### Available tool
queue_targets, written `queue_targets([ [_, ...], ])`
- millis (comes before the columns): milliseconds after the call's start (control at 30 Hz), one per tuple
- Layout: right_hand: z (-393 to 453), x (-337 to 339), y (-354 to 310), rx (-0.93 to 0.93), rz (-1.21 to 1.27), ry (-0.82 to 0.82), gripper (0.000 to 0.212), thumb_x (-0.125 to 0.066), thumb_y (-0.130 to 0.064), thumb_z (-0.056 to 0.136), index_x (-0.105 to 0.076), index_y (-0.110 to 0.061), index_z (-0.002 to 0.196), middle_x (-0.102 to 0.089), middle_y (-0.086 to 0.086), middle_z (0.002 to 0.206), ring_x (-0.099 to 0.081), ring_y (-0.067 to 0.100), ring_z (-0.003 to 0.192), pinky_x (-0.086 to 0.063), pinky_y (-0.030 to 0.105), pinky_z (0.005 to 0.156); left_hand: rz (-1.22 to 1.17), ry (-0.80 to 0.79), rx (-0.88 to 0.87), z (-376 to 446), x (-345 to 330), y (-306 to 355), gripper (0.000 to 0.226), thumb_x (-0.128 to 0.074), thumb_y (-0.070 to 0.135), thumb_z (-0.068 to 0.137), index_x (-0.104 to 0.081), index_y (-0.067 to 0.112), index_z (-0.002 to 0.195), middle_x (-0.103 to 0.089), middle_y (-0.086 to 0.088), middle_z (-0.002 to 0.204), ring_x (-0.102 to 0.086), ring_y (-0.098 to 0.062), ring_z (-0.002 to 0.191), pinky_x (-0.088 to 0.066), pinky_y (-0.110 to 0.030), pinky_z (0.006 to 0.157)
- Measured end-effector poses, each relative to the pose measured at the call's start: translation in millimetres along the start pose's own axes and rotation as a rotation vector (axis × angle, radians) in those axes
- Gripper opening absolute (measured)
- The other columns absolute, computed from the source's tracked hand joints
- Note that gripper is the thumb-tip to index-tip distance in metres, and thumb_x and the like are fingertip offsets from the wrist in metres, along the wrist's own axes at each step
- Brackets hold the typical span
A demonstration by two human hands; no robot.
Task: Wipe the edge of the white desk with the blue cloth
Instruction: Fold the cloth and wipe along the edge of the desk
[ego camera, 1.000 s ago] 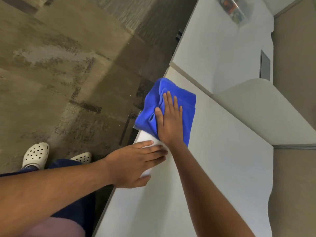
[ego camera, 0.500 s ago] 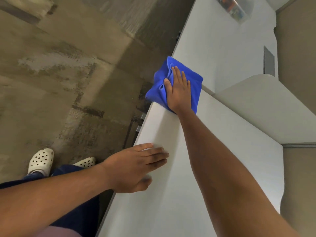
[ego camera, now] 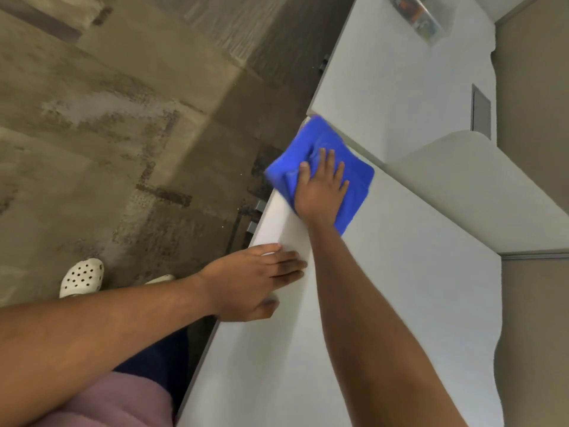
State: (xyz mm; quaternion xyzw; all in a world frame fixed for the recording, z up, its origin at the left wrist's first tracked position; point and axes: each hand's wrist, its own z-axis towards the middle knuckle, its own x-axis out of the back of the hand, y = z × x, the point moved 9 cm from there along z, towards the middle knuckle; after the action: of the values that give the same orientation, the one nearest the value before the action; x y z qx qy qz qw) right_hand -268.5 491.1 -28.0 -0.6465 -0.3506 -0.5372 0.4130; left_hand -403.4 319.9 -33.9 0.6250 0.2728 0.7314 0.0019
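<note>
The cloth (ego camera: 320, 171) lies bunched on the desk (ego camera: 400, 303) at its floor-side edge, near the far corner, with its 9 o'clock fold hanging just past the edge and its 12 o'clock tip touching the seam where a second desk (ego camera: 400, 72) begins; its outline is slightly blurred; the right hand (ego camera: 323, 189) rests flat on top of it, palm down, fingers spread and pointing toward 12 o'clock, thumb toward 10 o'clock, pressing the cloth rather than gripping it; the right forearm runs from the hand toward 5 o'clock across the desk; at 7 o'clock from the cloth, well apart from it, the left hand (ego camera: 252, 282) lies open and palm down on the same edge, fingers straight and pointing toward 3 o'clock, thumb at the edge, holding nothing; its forearm stretches off toward 8 o'clock; at 3 o'clock from the cloth a pale curved panel (ego camera: 462, 186) rises beside the desk; on the second desk, far off toward 1 o'clock, sits a clear box (ego camera: 421, 16) with coloured contents too blurred to tell; beyond the edge, toward 9 o'clock, is mottled brown carpet (ego camera: 123, 134), and on it at 8 o'clock a white perforated clog (ego camera: 81, 277).
</note>
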Motion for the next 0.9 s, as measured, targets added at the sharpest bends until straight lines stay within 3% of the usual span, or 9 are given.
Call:
queue_targets([
  [133,-64,-11,-10,0.238,-0.006,-0.053,0.065,-0.023,-0.055,0.109,-0.01,-0.031,0.167,-0.009,-0.009,0.176,-0.003,0.02,0.164,-0.003,0.045,0.133,0.035,0.068,0.009,-2,6,5,0.07,-0.037,0.049,0.106,-0.034,0.013,0.165,-0.038,-0.008,0.17,-0.024,-0.022,0.16,-0.009,-0.042,0.134],
  [300,-64,-15,-4,0.326,-0.059,-0.088,0.069,-0.011,-0.062,0.104,-0.008,-0.032,0.167,-0.008,-0.01,0.176,-0.002,0.017,0.164,-0.002,0.043,0.133,-0.02,0.15,0.042,-4,10,2,0.067,-0.045,0.052,0.103,-0.046,0.016,0.159,-0.051,-0.004,0.163,-0.039,-0.019,0.154,-0.011,-0.039,0.13],
  [400,-27,-14,-14,0.372,-0.082,-0.091,0.067,-0.016,-0.059,0.107,-0.011,-0.031,0.167,-0.012,-0.009,0.176,-0.006,0.019,0.163,-0.006,0.045,0.133,-0.023,0.158,0.031,-2,9,1,0.066,-0.046,0.049,0.103,-0.045,0.015,0.159,-0.047,-0.005,0.165,-0.033,-0.02,0.156,-0.011,-0.041,0.134],
  [567,54,-7,-33,0.296,-0.057,-0.04,0.062,-0.026,-0.053,0.11,-0.014,-0.03,0.167,-0.015,-0.008,0.175,-0.009,0.02,0.163,-0.008,0.047,0.133,-0.051,0.055,0.018,1,-4,-2,0.067,-0.038,0.049,0.106,-0.036,0.015,0.164,-0.034,-0.003,0.173,-0.018,-0.019,0.162,-0.007,-0.041,0.134],
  [733,71,-2,-45,0.319,-0.016,-0.05,0.062,-0.03,-0.052,0.11,-0.018,-0.029,0.166,-0.017,-0.006,0.175,-0.011,0.021,0.163,-0.007,0.045,0.132,-0.042,0.013,0.007,-1,-7,-3,0.067,-0.031,0.049,0.107,-0.029,0.017,0.167,-0.025,-0.001,0.176,-0.01,-0.017,0.164,0.002,-0.039,0.132],
  [900,76,32,44,0.167,0.064,-0.016,0.056,-0.039,-0.041,0.111,-0.038,-0.011,0.158,-0.043,0.011,0.163,-0.034,0.033,0.153,-0.025,0.052,0.125,-0.019,0.021,0.047,-9,-3,1,0.067,-0.027,0.049,0.111,-0.016,0.017,0.169,-0.011,-0.001,0.179,0.002,-0.015,0.165,0.008,-0.039,0.131],
])
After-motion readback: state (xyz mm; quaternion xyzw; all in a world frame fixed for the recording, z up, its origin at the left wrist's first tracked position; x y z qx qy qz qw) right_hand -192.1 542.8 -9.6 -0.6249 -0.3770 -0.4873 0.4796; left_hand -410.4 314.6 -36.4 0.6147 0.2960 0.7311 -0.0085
